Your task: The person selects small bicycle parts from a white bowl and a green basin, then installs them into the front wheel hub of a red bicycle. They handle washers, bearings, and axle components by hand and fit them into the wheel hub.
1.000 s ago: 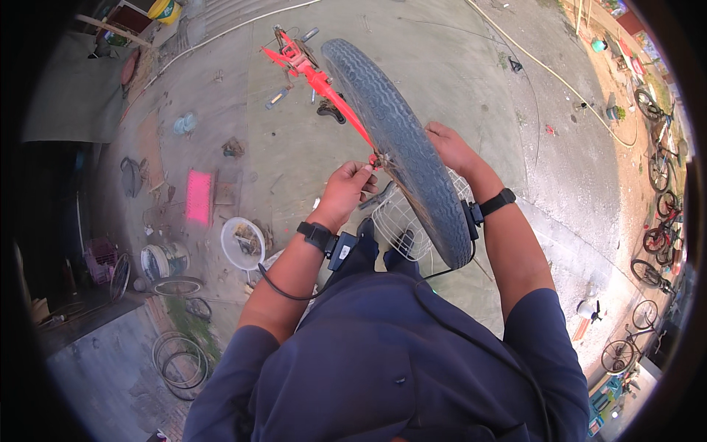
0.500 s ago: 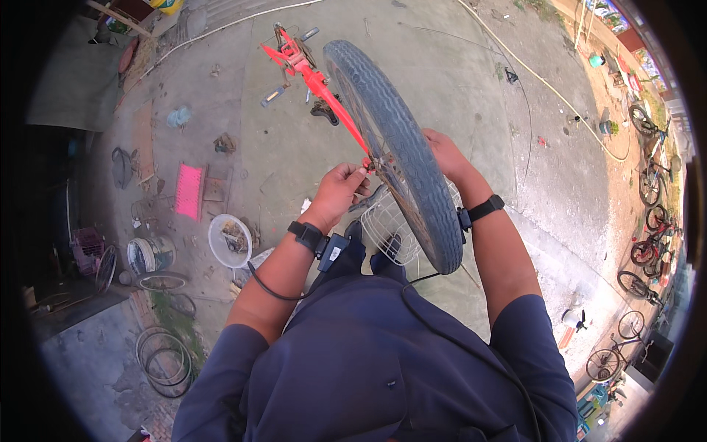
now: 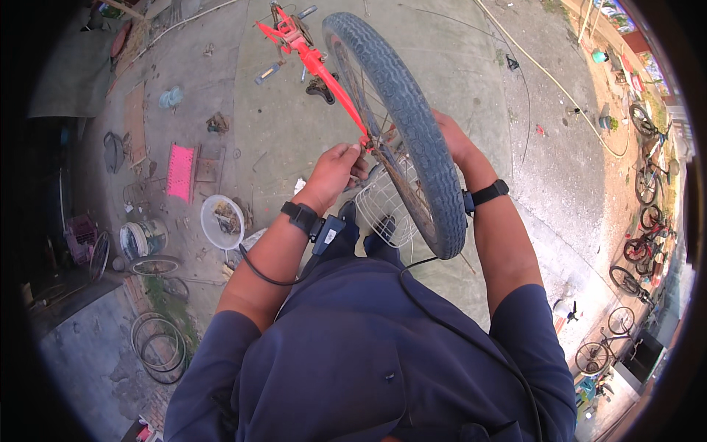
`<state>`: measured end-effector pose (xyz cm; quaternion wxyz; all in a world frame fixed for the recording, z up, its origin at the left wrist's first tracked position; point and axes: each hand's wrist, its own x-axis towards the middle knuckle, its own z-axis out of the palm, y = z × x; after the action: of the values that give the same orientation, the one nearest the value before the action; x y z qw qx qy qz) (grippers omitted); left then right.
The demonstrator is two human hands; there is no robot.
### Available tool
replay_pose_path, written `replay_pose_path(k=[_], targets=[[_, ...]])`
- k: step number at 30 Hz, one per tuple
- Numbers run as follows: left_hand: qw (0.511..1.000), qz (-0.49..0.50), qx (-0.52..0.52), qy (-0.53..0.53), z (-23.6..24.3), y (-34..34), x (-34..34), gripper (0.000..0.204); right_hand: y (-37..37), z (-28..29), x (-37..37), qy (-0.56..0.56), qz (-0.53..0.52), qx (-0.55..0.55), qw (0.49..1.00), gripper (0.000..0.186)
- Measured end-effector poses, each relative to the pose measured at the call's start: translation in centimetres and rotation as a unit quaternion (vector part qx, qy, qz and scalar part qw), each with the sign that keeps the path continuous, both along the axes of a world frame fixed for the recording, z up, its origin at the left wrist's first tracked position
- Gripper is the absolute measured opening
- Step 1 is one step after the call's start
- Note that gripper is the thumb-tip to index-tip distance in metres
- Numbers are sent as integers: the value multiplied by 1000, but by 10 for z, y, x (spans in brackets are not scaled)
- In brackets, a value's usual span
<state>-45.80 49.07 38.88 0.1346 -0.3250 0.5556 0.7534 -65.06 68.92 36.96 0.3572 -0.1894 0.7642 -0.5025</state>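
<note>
The upturned red bicycle's big black wheel [image 3: 401,125] looms closer than a moment ago; left hand [image 3: 335,169] pinches something at its hub beside the red frame [image 3: 324,70], right hand [image 3: 453,140] half-hidden behind the tyre, grip unclear, wire basket [image 3: 383,210] beneath

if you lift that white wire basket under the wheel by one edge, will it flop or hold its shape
The white wire basket would probably hold its shape: its mesh looks like rigid wire in a formed curve. It is likely light for its size, being mostly open gaps. It may snag, since it sits close against the wheel near the left hand.
</note>
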Motion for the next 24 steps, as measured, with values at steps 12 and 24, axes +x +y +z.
replay_pose_path(k=[12,24], targets=[[1000,-1,11,17,-7,0,-2,30,-9,3,6,-126,-61,-59,988,29],[1000,-3,10,14,-10,2,-3,31,-5,8,9,-86,-52,-62,993,34]])
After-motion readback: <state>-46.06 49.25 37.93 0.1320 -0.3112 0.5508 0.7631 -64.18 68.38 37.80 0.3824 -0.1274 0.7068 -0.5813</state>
